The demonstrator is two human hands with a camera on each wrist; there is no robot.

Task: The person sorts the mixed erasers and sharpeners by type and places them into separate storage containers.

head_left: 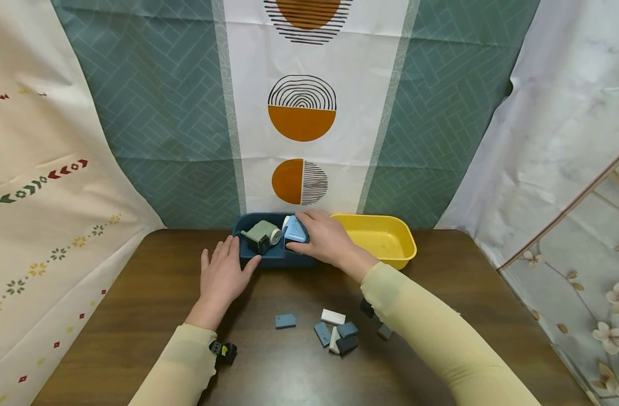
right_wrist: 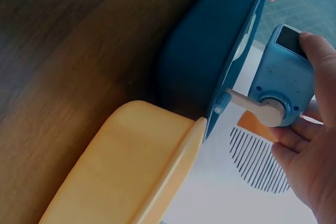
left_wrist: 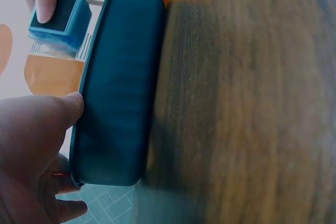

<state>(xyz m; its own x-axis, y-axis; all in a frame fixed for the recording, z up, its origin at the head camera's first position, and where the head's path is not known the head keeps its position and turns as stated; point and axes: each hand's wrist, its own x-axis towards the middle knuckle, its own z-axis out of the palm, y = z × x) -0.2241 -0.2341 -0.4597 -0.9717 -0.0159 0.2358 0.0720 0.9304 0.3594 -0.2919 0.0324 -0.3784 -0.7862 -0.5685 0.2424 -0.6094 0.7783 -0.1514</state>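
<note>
My right hand [head_left: 327,239] grips a blue hand-crank device [right_wrist: 262,74], which looks like a pencil sharpener, over the right part of a dark blue bin [head_left: 276,261]. The right wrist view shows its pale crank [right_wrist: 257,109] and a dark panel under my thumb. A grey-green device of similar shape [head_left: 261,230] lies tilted inside the bin. My left hand [head_left: 222,277] rests at the bin's left front corner, its fingers spread and its thumb touching the front rim.
A yellow bin [head_left: 383,237] stands right of the blue one. Several small blue, white and black blocks lie on the brown table [head_left: 269,361], including a white block [head_left: 333,317] and a separate blue block [head_left: 285,321]. A patterned curtain [head_left: 188,113] hangs behind.
</note>
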